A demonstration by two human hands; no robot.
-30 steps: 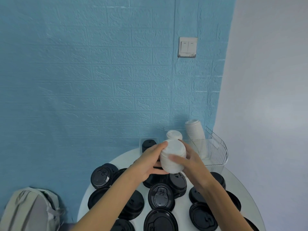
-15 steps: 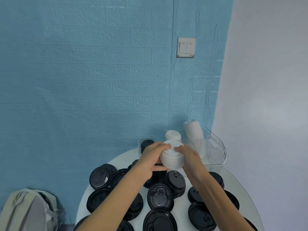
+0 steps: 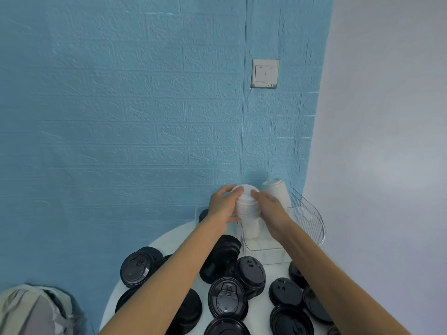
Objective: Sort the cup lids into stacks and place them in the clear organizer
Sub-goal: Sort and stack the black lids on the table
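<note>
White lid stack [image 3: 246, 204], clasped between left hand [image 3: 223, 204] and right hand [image 3: 269, 207], hovered over clear organizer [image 3: 304, 228], apparently steadied for lowering onto white lids already inside.

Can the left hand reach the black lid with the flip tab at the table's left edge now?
Probably not at once: the left hand grips the white lid stack with the right hand. Once freed, nothing covers that black lid.
</note>
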